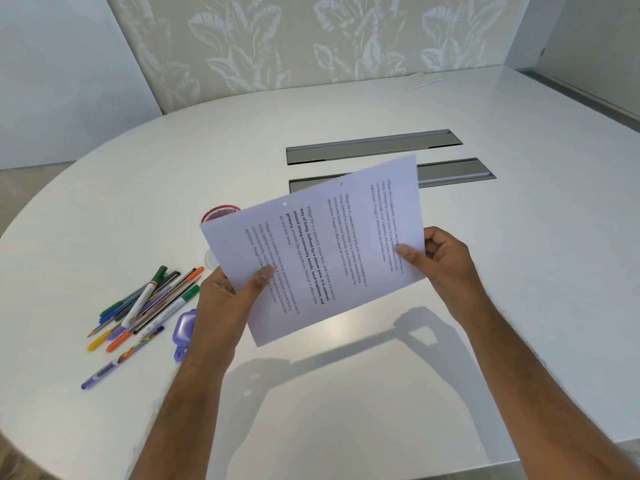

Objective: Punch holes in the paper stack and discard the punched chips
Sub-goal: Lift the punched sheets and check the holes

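Observation:
A printed paper stack point(322, 244) is held tilted above the white table point(346, 393), its text running sideways. My left hand point(228, 299) grips its near left edge, thumb on top. My right hand point(443, 261) pinches the right edge. Two small punched holes show near the stack's far edge. A purple hole punch point(185, 332) lies on the table just left of my left wrist, partly hidden by it. A red mesh cup point(220, 213) peeks out behind the stack's far left corner.
A heap of several pens and markers point(145, 306) lies left of the punch. Two grey cable slots point(374, 145) are set into the table beyond the stack. A white slip point(422, 83) lies at the far edge.

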Motion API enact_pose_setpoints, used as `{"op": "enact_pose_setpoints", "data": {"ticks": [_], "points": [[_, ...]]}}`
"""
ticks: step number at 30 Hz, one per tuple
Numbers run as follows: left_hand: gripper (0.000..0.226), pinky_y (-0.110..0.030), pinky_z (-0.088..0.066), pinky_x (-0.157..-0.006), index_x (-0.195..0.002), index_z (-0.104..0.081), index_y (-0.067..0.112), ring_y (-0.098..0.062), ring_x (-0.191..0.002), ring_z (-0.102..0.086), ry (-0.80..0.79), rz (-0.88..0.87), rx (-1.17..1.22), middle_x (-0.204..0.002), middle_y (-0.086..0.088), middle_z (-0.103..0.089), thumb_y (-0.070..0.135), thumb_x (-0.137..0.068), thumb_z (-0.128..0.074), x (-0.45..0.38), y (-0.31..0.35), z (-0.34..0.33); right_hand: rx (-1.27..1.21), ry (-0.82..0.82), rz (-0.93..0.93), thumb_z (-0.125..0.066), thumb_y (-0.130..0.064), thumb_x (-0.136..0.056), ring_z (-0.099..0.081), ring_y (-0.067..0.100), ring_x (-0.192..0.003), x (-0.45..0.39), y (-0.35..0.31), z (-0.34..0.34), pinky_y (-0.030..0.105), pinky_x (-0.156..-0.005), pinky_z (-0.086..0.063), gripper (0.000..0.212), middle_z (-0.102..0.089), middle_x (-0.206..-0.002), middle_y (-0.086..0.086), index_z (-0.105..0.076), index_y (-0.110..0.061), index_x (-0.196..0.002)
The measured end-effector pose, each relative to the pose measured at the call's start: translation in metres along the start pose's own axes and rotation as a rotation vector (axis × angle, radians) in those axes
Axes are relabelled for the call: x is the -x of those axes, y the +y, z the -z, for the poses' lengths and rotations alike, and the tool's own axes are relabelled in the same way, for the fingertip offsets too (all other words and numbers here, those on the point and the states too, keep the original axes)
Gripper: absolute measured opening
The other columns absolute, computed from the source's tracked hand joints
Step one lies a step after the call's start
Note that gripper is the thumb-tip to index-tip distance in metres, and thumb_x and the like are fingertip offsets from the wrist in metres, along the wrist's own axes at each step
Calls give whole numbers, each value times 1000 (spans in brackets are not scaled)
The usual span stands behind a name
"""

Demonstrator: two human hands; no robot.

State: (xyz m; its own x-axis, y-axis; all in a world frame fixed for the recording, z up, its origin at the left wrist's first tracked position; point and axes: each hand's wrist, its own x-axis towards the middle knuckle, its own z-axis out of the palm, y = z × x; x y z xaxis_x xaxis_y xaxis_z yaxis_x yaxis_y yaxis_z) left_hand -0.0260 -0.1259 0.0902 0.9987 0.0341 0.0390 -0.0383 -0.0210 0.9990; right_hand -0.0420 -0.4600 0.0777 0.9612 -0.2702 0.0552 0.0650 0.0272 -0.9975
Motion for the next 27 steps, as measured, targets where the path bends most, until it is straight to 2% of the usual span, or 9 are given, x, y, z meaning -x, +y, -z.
{"op": "enact_pose_setpoints", "data": {"ticks": [2, 5, 10, 13, 15, 17, 21, 23, 27], "points": [[36, -42, -62, -85, -124, -71, 15, -27, -103, -77, 14, 16, 43, -116, -2, -79, 22, -90, -79, -1, 0, -2, -62, 39, -20, -83, -13, -85, -76, 25, -93, 2, 6, -2, 39, -89, -60, 30, -80, -107, 12, -67, 2, -106], [34, -44, -62, -85, -122, -71, 18, -28, -102, -77, 27, 41, 73, -114, 0, -80, 22, -89, -79, 1, -5, -5, -195, 68, -92, -87, -22, -78, -73, 28, -89, 7, 17, -8, 41, -88, -58, 32, -79, -107, 17, -69, -7, -100], [33, -35, -62, -76, -122, -70, 22, -23, -98, -77, 46, 56, 92, -111, 3, -80, 24, -89, -77, 3, -12, -8, -440, 110, -184, -79, -11, -85, -76, 25, -98, 16, 24, -21, 31, -83, -63, 38, -76, -121, 17, -65, -5, -119], [31, -37, -62, -79, -121, -69, 25, -20, -98, -77, 45, 66, 119, -111, 5, -80, 25, -91, -75, 4, -12, -12, -541, 129, -209, -77, -14, -86, -71, 23, -107, 17, 27, -29, 33, -95, -60, 41, -75, -126, 12, -65, -9, -126], [31, -41, -61, -85, -124, -68, 24, -22, -104, -76, 44, 82, 162, -115, 3, -79, 23, -94, -74, 6, -11, -17, -567, 101, -239, -78, -17, -86, -68, 23, -111, 18, 29, -34, 39, -105, -51, 47, -73, -132, 9, -66, -15, -131], [35, -46, -59, -93, -129, -66, 25, -25, -112, -74, 27, 103, 224, -122, 0, -77, 22, -95, -72, 6, -12, -23, -570, 74, -255, -78, -18, -84, -64, 24, -112, 20, 30, -41, 41, -107, -46, 51, -72, -133, 10, -66, -15, -133], [30, -43, -55, -99, -121, -71, 33, -21, -116, -72, 7, 133, 337, -125, 2, -76, 15, -97, -68, 12, -14, -37, -607, 38, -250, -70, -7, -94, -72, 23, -108, 22, 28, -58, 33, -95, -59, 42, -73, -131, 13, -63, -7, -136], [35, -44, -53, -102, -128, -67, 31, -22, -119, -71, -5, 145, 350, -129, 2, -74, 15, -98, -68, 12, -17, -41, -595, 51, -230, -66, -2, -98, -74, 21, -109, 22, 27, -62, 32, -89, -62, 38, -73, -131, 13, -63, -6, -135], [40, -45, -55, -100, -133, -63, 25, -23, -120, -70, -13, 162, 340, -130, 0, -74, 7, -97, -67, 8, -25, -39, -530, 82, -163, -65, -1, -99, -73, 22, -114, 17, 23, -62, 37, -93, -61, 39, -73, -131, 12, -62, -9, -137]]}}
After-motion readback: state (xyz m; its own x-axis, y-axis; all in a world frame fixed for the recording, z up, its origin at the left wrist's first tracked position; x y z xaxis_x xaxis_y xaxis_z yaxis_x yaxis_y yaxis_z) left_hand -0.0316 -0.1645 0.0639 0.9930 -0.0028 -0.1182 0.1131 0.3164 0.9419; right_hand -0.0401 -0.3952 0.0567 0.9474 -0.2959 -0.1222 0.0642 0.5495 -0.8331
